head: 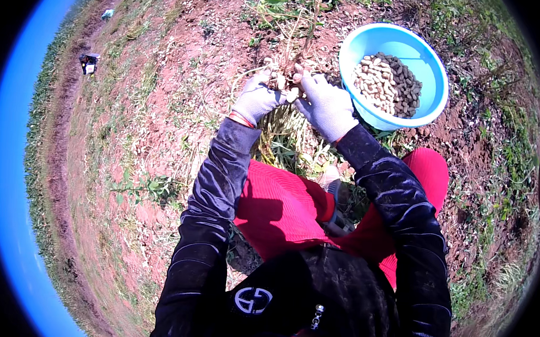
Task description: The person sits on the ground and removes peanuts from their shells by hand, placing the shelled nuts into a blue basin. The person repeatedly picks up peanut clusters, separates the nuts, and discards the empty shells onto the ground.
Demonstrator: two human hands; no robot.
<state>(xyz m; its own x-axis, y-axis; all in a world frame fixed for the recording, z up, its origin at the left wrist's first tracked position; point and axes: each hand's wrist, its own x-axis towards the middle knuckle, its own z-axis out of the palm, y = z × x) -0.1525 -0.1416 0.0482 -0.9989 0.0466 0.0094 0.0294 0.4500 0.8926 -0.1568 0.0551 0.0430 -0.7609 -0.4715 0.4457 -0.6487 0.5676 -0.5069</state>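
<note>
My left hand (256, 99), in a pale knitted work glove, grips the root end of a peanut plant (287, 56). Its stems stretch away from me towards the top of the view. Peanut pods (280, 82) cluster between my two hands. From the right, my gloved right hand (329, 105) has its thumb and fingers closed around pods at the cluster, which partly hide its fingertips. Just beyond that hand, a light blue plastic basin (425, 120) stands tilted on the soil, with a heap of peanuts in their shells (388, 84) inside.
Pulled stems and leaves (284, 142) lie below my hands, in front of my red trouser leg (277, 205). Reddish soil (183, 74) with dry plant litter and green weeds (154, 186) surrounds me. Dark and white items (89, 64) lie by a dirt track (59, 145) at far left.
</note>
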